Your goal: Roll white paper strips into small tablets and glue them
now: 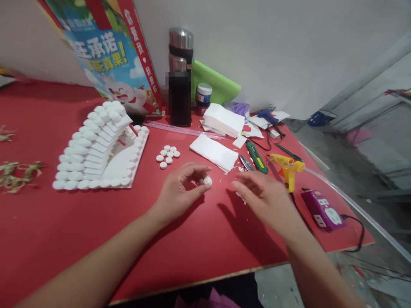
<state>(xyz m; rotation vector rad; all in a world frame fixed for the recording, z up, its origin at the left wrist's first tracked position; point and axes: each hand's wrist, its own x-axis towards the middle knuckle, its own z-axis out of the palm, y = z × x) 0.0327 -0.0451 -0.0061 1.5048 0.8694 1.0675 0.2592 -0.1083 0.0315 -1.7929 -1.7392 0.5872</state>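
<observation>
Between the thumb and fingers of my left hand [181, 188] is a small white round piece [207, 181]. My right hand [266, 199] hovers just to the right of it, thumb and fingers apart, with nothing visible in them. Beyond my left hand lies a group of small white discs [167, 155]. A folded white sheet [214, 152] is on the table ahead of both hands. Close to my right hand are a green utility knife [257, 157], metal snips [246, 163] and white scraps [240, 196].
On the left of the red table [154, 256] stands a white model [99, 149] edged with rounded pieces. A yellow glue gun [288, 167] and a purple power box [323, 209] trail cords at right. Behind are a phone [180, 98], a jar [203, 96] and a printed bag [118, 64].
</observation>
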